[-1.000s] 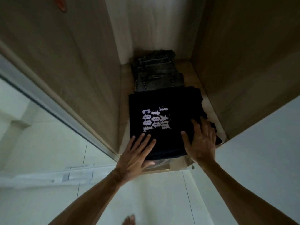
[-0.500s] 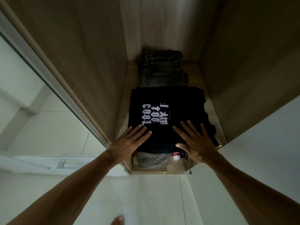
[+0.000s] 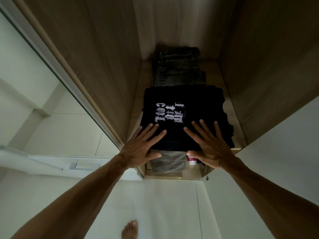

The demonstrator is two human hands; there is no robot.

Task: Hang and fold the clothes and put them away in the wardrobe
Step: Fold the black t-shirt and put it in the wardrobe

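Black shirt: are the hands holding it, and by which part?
Not held. The left hand and right hand lie flat, fingers straight, on the near edge of the black shirt.

Dim, perhaps slightly blurred; wide-angle edges bend.

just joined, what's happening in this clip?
A person is putting folded clothes into the wardrobe. The left hand and right hand lie flat, fingers straight, on a folded black printed T-shirt at the front of the shelf. Folded dark jeans sit behind it; a grey garment lies on the level below.
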